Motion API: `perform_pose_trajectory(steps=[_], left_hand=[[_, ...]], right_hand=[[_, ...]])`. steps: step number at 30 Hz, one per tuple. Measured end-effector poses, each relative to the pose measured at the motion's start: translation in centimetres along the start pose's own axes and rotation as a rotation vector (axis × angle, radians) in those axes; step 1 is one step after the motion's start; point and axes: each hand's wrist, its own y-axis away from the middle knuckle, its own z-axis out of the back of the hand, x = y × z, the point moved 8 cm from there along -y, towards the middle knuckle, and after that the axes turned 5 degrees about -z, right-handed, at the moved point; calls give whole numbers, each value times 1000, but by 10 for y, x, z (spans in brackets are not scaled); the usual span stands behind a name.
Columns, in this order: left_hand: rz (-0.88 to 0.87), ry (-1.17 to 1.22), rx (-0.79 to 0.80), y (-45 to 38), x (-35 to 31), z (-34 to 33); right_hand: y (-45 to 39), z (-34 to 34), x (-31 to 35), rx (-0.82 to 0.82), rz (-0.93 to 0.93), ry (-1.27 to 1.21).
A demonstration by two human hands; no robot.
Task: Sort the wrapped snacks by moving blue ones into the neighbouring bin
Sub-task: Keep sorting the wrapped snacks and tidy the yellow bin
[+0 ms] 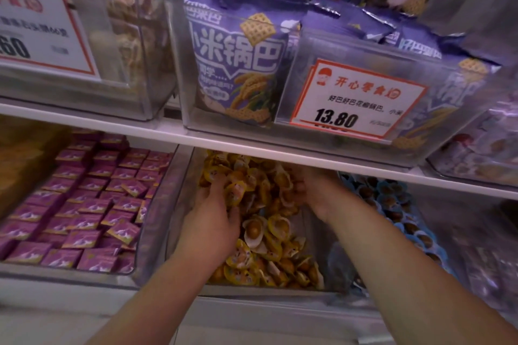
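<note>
Both forearms come in from bottom of frame into the center clear bin w/ yellow wrapped snacks. Left hand lies palm-down on the pile, fingers loosely spread among wrappers. Right hand is further back, under the shelf edge; can't tell if it's pinching anything, fingers blurred. Blue wrapped snacks sit in the neighbouring bin, right of center. Pink square packets fill the lower-left bin. Upper center: purple bags and price tag.

Blue-wrapped snacks lie heaped in the right bin, beside the yellow-filled bin.
</note>
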Motion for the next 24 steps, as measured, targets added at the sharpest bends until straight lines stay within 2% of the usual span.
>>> perform_pose_trajectory(steps=[2, 4, 6, 7, 9, 10, 12, 14, 16, 19, 22, 24], left_hand=[[-53, -188, -24, 5, -6, 0], [-127, -361, -19, 7, -15, -1], [-255, -509, 30, 6, -26, -5], [-352, -545, 65, 7, -33, -9], [-497, -606, 240, 9, -38, -26], [-509, -612, 312, 10, -36, -32], [-427, -620, 302, 8, -28, -28], [-324, -613, 213, 7, -25, -13], [-284, -626, 139, 5, -25, -3], [-240, -623, 154, 4, -21, -6], [-228, -599, 183, 4, -19, -7], [-233, -565, 179, 3, -17, -5]], right_hand=[[13, 9, 18, -121, 198, 402], [28, -6, 20, -91, 311, 774], [36, -25, 7, 32, 354, 849], [36, -34, -6, 116, 313, 850], [28, -44, -34, 228, 188, 895], [21, -44, -47, 233, 128, 952], [10, -44, -58, 214, 78, 1035], [3, -46, -55, 212, 79, 968], [0, -49, -52, 257, 1, 815], [-3, -54, -52, 294, -107, 603], [-6, -51, -66, 175, -327, 255], [-8, -51, -75, 129, -389, 60]])
